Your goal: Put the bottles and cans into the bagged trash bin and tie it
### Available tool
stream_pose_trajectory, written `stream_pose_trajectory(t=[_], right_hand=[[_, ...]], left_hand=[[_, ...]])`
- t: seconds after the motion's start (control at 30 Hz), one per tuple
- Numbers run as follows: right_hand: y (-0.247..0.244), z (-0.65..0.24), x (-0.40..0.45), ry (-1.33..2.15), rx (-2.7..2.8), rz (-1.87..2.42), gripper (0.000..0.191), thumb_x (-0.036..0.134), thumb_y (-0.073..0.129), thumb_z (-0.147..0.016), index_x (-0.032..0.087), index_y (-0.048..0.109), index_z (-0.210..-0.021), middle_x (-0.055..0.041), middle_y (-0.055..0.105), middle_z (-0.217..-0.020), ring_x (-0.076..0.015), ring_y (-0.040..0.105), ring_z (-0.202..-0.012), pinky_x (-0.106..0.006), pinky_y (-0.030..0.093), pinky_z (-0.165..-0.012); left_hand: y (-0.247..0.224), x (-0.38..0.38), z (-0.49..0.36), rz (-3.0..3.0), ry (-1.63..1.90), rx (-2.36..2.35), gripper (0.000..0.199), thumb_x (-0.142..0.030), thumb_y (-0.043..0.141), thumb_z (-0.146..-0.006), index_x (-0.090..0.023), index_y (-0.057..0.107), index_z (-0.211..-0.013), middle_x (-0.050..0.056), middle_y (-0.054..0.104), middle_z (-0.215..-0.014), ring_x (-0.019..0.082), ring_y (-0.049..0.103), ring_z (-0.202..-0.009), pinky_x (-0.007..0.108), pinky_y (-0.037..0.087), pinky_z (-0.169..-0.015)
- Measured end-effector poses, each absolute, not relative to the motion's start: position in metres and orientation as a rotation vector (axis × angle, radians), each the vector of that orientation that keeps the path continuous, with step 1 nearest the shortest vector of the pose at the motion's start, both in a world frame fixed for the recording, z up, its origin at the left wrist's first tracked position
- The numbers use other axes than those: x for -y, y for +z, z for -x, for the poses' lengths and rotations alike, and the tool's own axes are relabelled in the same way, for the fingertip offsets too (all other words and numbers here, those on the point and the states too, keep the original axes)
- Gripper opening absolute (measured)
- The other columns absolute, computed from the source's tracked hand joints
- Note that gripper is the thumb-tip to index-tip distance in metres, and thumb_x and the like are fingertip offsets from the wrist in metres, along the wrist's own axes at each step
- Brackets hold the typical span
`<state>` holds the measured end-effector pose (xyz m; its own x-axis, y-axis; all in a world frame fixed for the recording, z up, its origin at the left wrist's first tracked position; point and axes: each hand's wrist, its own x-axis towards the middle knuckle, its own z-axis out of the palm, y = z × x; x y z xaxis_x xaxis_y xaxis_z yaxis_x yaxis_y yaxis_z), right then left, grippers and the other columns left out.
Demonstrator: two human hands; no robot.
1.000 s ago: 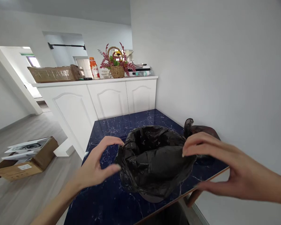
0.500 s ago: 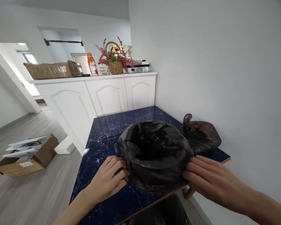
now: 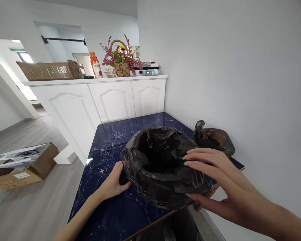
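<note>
Cupping the side of the round bin lined in crinkled black plastic, my left hand has its thumb apart from the fingers, bare blue marbled tabletop beyond. The bin stands between my hands, near the front edge; my right hand spreads open at its rim.

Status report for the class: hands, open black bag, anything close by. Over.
Left hand open beside open black bag. Right hand open over its right rim. Second bag beyond, near wall.

Black-lined bin on blue marbled table — right hand at rim
</note>
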<state>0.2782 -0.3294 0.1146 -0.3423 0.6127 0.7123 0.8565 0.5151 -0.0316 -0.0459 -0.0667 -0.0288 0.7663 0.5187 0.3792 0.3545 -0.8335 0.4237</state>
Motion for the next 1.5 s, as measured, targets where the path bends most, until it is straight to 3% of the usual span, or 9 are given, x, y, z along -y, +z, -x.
stream_pose_trajectory(t=[0.1, 0.2, 0.33, 0.5, 0.8, 1.0, 1.27, 1.4, 1.5], right_hand=[[0.114, -0.266, 0.309, -0.395, 2.134, 1.173, 0.03, 0.029, 0.074, -0.101, 0.018, 0.061, -0.125, -0.0089, 0.072, -0.111, -0.0251, 0.064, -0.111, -0.047, 0.044, -0.111], [0.11, -0.257, 0.289, -0.377, 2.058, 1.223, 0.019, 0.033, 0.074, -0.101, 0.02, 0.06, -0.106, -0.0023, 0.067, -0.091, -0.0199, 0.059, -0.089, -0.042, 0.046, -0.098], [0.107, -0.258, 0.255, -0.462, 2.03, 1.312, 0.026, 0.041, 0.073, -0.101, 0.021, 0.056, -0.095, -0.0017, 0.063, -0.085, -0.0208, 0.057, -0.084, -0.039, 0.044, -0.09], [0.104, -0.276, 0.197, -0.585, 1.982, 1.557, 0.033, 0.052, 0.063, -0.104, 0.023, 0.055, -0.091, -0.0052, 0.065, -0.085, -0.0256, 0.06, -0.085, -0.041, 0.043, -0.089], [0.101, -0.335, 0.109, -0.731, 1.864, 2.045, 0.043, 0.058, 0.053, -0.107, 0.016, 0.061, -0.101, -0.0162, 0.072, -0.099, -0.0348, 0.063, -0.1, -0.044, 0.039, -0.093], [0.099, -0.395, 0.081, -0.728, 1.758, 2.212, 0.046, 0.054, 0.049, -0.108, 0.011, 0.064, -0.109, -0.0218, 0.074, -0.106, -0.0357, 0.063, -0.105, -0.046, 0.039, -0.096], [0.09, -0.447, 0.082, -0.798, 1.449, 2.403, 0.046, 0.036, 0.051, -0.103, -0.002, 0.063, -0.125, -0.0354, 0.07, -0.122, -0.0488, 0.057, -0.126, -0.071, 0.029, -0.11], [0.075, -0.433, 0.094, -0.899, 1.459, 2.285, 0.064, 0.027, 0.047, -0.102, -0.009, 0.037, -0.154, -0.0393, 0.047, -0.156, -0.047, 0.034, -0.154, -0.071, 0.019, -0.122], [0.056, -0.403, 0.101, -0.858, 1.659, 2.066, 0.067, 0.027, 0.042, -0.105, -0.005, 0.028, -0.163, -0.0321, 0.023, -0.174, -0.0408, 0.009, -0.165, -0.067, 0.01, -0.129]], left_hand=[[-0.039, 0.038, 0.032, -2.556, 0.78, -0.749, 0.038, -0.034, 0.066, -0.093, -0.023, 0.068, -0.129, 0.013, 0.068, -0.136, 0.034, 0.061, -0.13, 0.053, 0.05, -0.116], [-0.047, 0.021, 0.026, -2.473, 0.868, -0.871, 0.028, -0.034, 0.063, -0.091, -0.021, 0.071, -0.115, 0.011, 0.073, -0.121, 0.033, 0.067, -0.118, 0.05, 0.056, -0.105], [-0.054, 0.017, 0.03, -2.402, 0.925, -0.989, 0.023, -0.039, 0.056, -0.097, -0.021, 0.069, -0.103, 0.008, 0.074, -0.104, 0.028, 0.07, -0.098, 0.044, 0.059, -0.089], [-0.054, 0.025, 0.033, -2.409, 0.909, -0.995, 0.023, -0.041, 0.055, -0.101, -0.023, 0.069, -0.104, 0.008, 0.073, -0.105, 0.026, 0.069, -0.101, 0.044, 0.057, -0.093], [-0.048, 0.036, 0.031, -2.485, 0.823, -0.923, 0.02, -0.039, 0.056, -0.102, -0.024, 0.069, -0.104, 0.008, 0.071, -0.109, 0.029, 0.065, -0.107, 0.049, 0.055, -0.098], [-0.051, 0.036, 0.031, -2.518, 0.818, -0.901, 0.017, -0.035, 0.054, -0.102, -0.023, 0.067, -0.105, 0.008, 0.07, -0.11, 0.028, 0.064, -0.106, 0.047, 0.055, -0.098], [-0.054, 0.035, 0.029, -2.562, 0.814, -0.901, 0.017, -0.034, 0.054, -0.103, -0.023, 0.067, -0.106, 0.008, 0.069, -0.106, 0.027, 0.064, -0.1, 0.047, 0.056, -0.095], [-0.054, 0.034, 0.027, -2.595, 0.814, -0.923, 0.018, -0.034, 0.053, -0.103, -0.023, 0.068, -0.106, 0.009, 0.068, -0.105, 0.027, 0.063, -0.099, 0.047, 0.055, -0.093], [-0.056, 0.034, 0.024, -2.618, 0.823, -0.978, 0.02, -0.037, 0.053, -0.104, -0.023, 0.067, -0.107, 0.009, 0.067, -0.11, 0.028, 0.063, -0.105, 0.049, 0.054, -0.098]])
